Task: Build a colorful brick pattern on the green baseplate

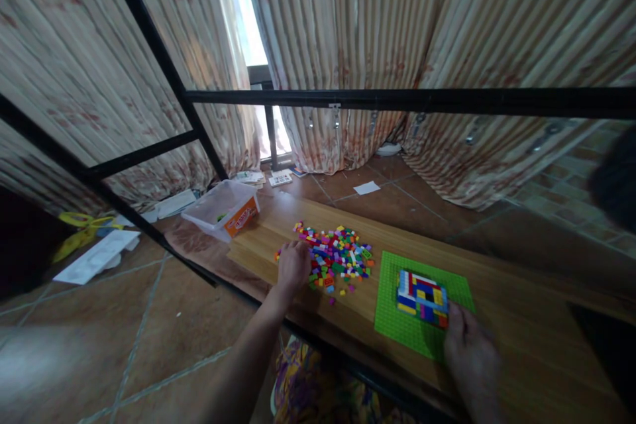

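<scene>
My left hand [294, 266] reaches into the left side of a pile of small colourful toy bricks [338, 252]. Its fingers are curled down, and whatever they pinch is hidden. To the right, a green studded baseplate [390, 305] lies on the wooden tabletop. On it stands a low rectangular toy brick structure [422, 295] in blue, white, red and yellow, with a gap in its middle. My right hand [471, 348] is closed at the structure's right edge, thumb and finger against its corner.
A clear plastic bin [213, 209] with an orange label stands at the table's left end. A black metal bar [387, 99] crosses ahead, before patterned curtains [348, 26]. White packaging [97, 257] and paper [366, 187] lie on the tiled floor.
</scene>
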Demonstrator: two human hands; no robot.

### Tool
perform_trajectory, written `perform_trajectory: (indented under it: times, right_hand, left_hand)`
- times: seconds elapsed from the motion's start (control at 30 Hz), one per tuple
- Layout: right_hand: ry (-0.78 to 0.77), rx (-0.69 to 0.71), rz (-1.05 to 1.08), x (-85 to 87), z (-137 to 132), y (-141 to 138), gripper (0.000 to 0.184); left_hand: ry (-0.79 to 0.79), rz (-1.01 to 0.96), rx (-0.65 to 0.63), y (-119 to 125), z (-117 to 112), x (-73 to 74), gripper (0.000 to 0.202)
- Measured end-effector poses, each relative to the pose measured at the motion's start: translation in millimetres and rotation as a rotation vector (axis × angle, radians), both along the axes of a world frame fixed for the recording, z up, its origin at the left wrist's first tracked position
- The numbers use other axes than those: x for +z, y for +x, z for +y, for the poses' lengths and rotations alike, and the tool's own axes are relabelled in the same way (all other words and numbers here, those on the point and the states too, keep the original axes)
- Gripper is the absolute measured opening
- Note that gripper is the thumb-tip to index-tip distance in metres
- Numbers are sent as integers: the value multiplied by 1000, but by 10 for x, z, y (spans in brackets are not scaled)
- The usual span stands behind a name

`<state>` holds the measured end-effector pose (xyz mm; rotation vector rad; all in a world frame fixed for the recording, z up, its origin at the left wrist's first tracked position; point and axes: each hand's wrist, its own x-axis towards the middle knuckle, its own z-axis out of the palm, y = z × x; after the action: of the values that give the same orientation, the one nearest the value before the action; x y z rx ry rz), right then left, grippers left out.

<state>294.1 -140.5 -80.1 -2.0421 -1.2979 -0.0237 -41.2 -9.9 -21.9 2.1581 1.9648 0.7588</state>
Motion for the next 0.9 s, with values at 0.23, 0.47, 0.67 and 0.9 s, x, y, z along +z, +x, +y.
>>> perform_trajectory:
  times: [0.23,0.47,0.67,0.9]
  right_hand:
    - [3,-14,4,38,-3,-26,63]
    - [21,-9,-9,28,1,-22,63]
    - [28,-9,-14,49,5,-30,66]
    - [25,15,19,28,-1,-19,62]
  left_hand:
    - [-74,-13,-87,37,44,34,22]
    - [-103,-112,-128,-25,-3,9,17]
    - [-99,-198,-90,-64,13,9,17]
    - [-114,-338,-41,-107,34,42,22]
